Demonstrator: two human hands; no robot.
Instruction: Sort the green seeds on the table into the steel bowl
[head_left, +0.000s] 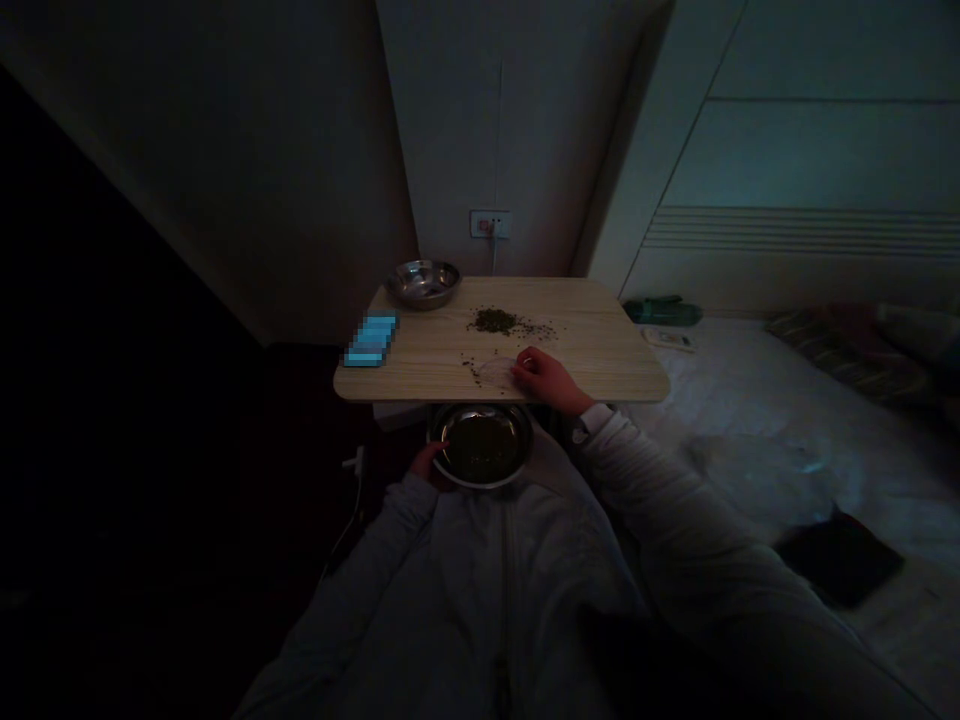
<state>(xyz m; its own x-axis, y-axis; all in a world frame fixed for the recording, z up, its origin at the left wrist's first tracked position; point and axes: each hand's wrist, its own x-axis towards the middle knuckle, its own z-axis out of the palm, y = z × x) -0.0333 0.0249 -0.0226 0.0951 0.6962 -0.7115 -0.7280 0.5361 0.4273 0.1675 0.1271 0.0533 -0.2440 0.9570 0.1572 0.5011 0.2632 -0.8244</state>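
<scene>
My left hand [427,462] grips the rim of a metal bowl [486,482] at my lap, just below the table's front edge. Dark green beans or grains [480,448] lie inside that bowl. Over the table's front part, my right hand [544,378] has its fingers curled, pinching the edge of a clear, round, lid-like plastic piece [495,372]. Loose grains lie to the left of this piece. Farther back, a small heap of the same green grains [495,321] sits on the wooden tabletop [600,345], with stray ones scattered to its right.
Another metal bowl [424,284] stands at the table's back left corner, behind a lit phone [371,340]. A wall socket [490,224] with a plugged cord is behind the table. To the right is a bed [720,390] bearing a green bottle [664,312] and a dark flat item [840,560].
</scene>
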